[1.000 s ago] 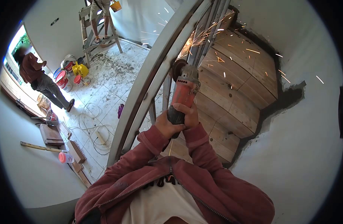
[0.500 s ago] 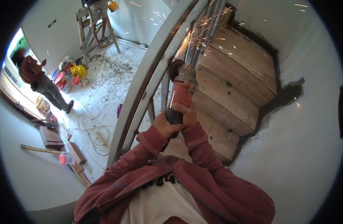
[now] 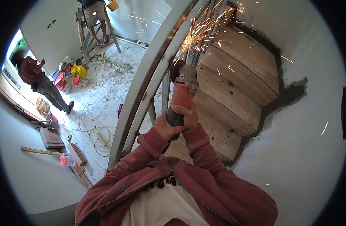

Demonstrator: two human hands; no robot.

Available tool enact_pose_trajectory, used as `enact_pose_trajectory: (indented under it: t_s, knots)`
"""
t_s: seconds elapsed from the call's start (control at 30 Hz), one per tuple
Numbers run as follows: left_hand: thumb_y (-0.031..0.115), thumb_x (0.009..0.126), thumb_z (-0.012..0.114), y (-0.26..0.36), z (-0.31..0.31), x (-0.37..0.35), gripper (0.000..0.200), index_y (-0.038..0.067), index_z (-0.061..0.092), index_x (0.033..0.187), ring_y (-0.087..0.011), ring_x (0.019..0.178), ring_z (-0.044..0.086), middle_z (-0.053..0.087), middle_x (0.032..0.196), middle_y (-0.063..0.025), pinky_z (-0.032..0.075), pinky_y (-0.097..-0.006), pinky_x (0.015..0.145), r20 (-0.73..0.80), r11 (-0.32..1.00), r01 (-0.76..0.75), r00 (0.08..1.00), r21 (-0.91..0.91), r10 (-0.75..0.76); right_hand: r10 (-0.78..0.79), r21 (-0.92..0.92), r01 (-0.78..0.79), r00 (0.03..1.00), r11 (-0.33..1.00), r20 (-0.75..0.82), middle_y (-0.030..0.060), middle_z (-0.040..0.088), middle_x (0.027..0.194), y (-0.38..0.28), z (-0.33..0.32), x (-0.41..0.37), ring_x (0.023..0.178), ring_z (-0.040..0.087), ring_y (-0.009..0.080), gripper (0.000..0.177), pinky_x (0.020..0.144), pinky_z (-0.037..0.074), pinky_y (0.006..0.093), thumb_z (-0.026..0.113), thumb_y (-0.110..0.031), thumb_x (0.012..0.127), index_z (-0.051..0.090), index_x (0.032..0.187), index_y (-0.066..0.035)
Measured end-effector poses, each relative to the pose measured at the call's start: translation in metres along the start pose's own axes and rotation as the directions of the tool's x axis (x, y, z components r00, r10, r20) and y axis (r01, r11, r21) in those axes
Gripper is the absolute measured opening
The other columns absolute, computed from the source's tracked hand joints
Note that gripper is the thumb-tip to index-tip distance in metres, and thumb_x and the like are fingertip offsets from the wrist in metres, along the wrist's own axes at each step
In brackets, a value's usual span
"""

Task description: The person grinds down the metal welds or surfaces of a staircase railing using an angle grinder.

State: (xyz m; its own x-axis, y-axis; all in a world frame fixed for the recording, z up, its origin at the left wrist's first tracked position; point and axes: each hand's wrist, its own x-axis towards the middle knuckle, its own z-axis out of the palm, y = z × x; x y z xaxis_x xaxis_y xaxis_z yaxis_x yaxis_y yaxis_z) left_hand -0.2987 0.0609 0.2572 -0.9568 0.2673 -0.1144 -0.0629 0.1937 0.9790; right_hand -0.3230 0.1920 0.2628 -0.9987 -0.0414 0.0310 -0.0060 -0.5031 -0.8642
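An orange angle grinder (image 3: 183, 94) with a black rear grip is held out in front of my chest. My left hand (image 3: 166, 127) wraps the rear grip from the left, and my right hand (image 3: 187, 116) closes around the body from the right. The grinder's disc (image 3: 176, 70) meets the lower rail of the curved metal railing (image 3: 147, 81). From the contact point a fan of bright sparks (image 3: 197, 35) flies away, up and to the right. The exact cutting edge is hidden by glare and the tool head.
Wooden stairs (image 3: 233, 92) curve along the right beside a white wall (image 3: 304, 150). Below left, a person (image 3: 37, 77) stands near several buckets (image 3: 60, 82); another stands on a wooden trestle (image 3: 82, 35). A cord (image 3: 86, 130) and stacked boards (image 3: 78, 154) lie on the tiled floor.
The sparks have become denser and spread wider. The grinder and both my hands stay almost in place. The person on the trestle has leaned and shifted slightly.
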Motion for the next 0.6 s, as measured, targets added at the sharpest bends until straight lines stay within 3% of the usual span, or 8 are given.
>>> enact_pose_trajectory:
  t_s: [0.23, 0.3, 0.43, 0.53, 0.6]
  knots:
    - [0.023, 0.058, 0.082, 0.003, -0.001, -0.001, 0.065, -0.003, 0.053, 0.11, -0.0192, 0.083, 0.065, 0.064, 0.095, -0.0111, 0.053, -0.0319, 0.075, -0.015, 0.997, -0.015, 1.0, 0.075, 0.016, -0.017, -0.021, 0.017, 1.0, 1.0, -0.016, 0.0038, 0.06, 0.092, 0.0, 0.001, 0.0, 0.08, 0.059, 0.014, 0.041, 0.072, 0.05, 0.0286, 0.074, -0.01, 0.069, 0.057, 0.105, -0.003]
    - [0.029, 0.054, 0.084, -0.008, 0.003, 0.003, 0.069, -0.003, 0.054, 0.107, -0.0257, 0.083, 0.066, 0.065, 0.093, -0.0156, 0.053, -0.0347, 0.076, -0.04, 0.999, -0.027, 0.999, 0.039, 0.029, -0.012, -0.033, 0.012, 1.0, 0.999, -0.008, 0.0039, 0.06, 0.093, 0.003, -0.004, 0.003, 0.08, 0.059, 0.0141, 0.041, 0.073, 0.05, 0.0286, 0.074, -0.01, 0.069, 0.056, 0.105, -0.003]
    - [0.028, 0.054, 0.084, -0.006, 0.004, -0.001, 0.069, -0.004, 0.054, 0.108, -0.0256, 0.083, 0.066, 0.065, 0.093, -0.0155, 0.053, -0.0349, 0.076, -0.046, 0.999, -0.035, 0.998, 0.007, 0.035, -0.007, -0.039, 0.008, 1.0, 0.999, 0.025, 0.0039, 0.06, 0.093, 0.001, -0.006, 0.001, 0.081, 0.059, 0.0144, 0.042, 0.074, 0.049, 0.0289, 0.074, -0.012, 0.069, 0.056, 0.105, -0.003]
    - [0.021, 0.059, 0.08, 0.002, 0.002, -0.003, 0.063, -0.003, 0.053, 0.111, -0.019, 0.084, 0.064, 0.064, 0.095, -0.0105, 0.053, -0.0318, 0.076, -0.013, 0.999, -0.039, 0.999, 0.025, 0.039, -0.059, -0.052, 0.059, 0.998, 0.997, -0.005, 0.0044, 0.061, 0.087, -0.001, 0.002, -0.001, 0.075, 0.059, 0.0145, 0.033, 0.069, 0.049, 0.0281, 0.07, -0.015, 0.071, 0.059, 0.1, -0.003]
    - [0.028, 0.055, 0.083, -0.001, 0.004, 0.0, 0.068, -0.004, 0.054, 0.108, -0.0247, 0.083, 0.066, 0.065, 0.093, -0.0149, 0.053, -0.0344, 0.075, -0.041, 1.0, -0.02, 0.999, 0.008, 0.021, -0.085, -0.075, 0.085, 0.996, 0.994, 0.0, 0.0043, 0.061, 0.087, 0.002, -0.001, 0.002, 0.075, 0.059, 0.0145, 0.033, 0.069, 0.049, 0.028, 0.07, -0.015, 0.071, 0.058, 0.1, -0.003]
